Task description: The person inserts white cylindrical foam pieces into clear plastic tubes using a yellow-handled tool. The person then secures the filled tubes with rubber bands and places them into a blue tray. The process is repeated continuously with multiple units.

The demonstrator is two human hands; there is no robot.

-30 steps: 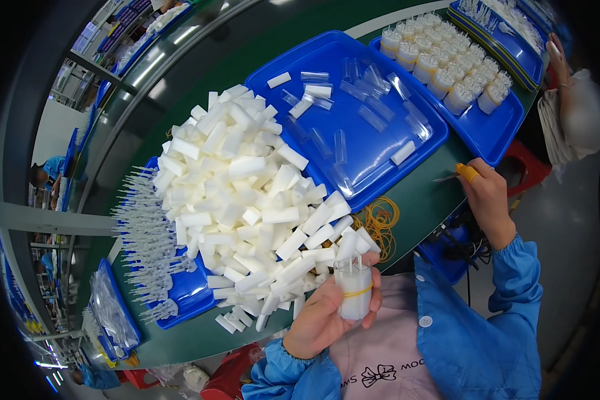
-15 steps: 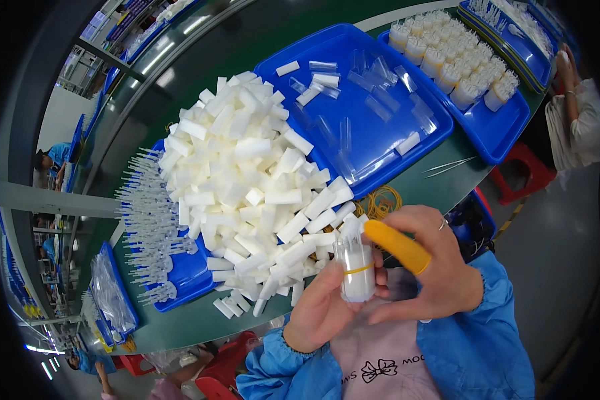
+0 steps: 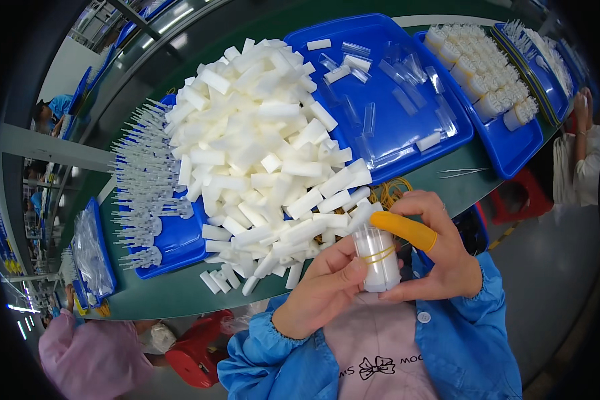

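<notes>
1. The green bench (image 3: 157,295) carries everything below except what the hands hold, its near edge running just before the person.
2. A heap of white foam blocks (image 3: 267,147) fills the bench's middle, spilling toward the near edge and against the large tray's left side.
3. The large blue tray (image 3: 407,137) lies right of the heap, with scattered clear plastic strips (image 3: 369,119) and a few white blocks inside.
4. A second blue tray (image 3: 513,150), just beyond the large one's right edge, holds rows of finished-looking white bundles (image 3: 483,80) toward its far end.
5. A smaller blue tray (image 3: 183,240) sits left of the heap, piled with thin translucent stalked parts (image 3: 140,190) along its left side.
6. The left hand (image 3: 323,290) holds a banded clear bundle, thumb across its front.
7. The right hand (image 3: 443,257) curves wide about the bundle's right side, thumb by the base; how firmly it grips cannot be told.
8. The banded clear bundle (image 3: 382,270), nearly upright at the bench's near edge, has white contents and yellow bands round its upper half.
9. Tweezers (image 3: 461,173) lie near the large tray's near right corner.
10. Loose yellow bands (image 3: 395,189) rest beside that tray's near edge.
11. A yellow finger cover (image 3: 405,229) sheathes one right finger, its tip at the bundle's top.
</notes>
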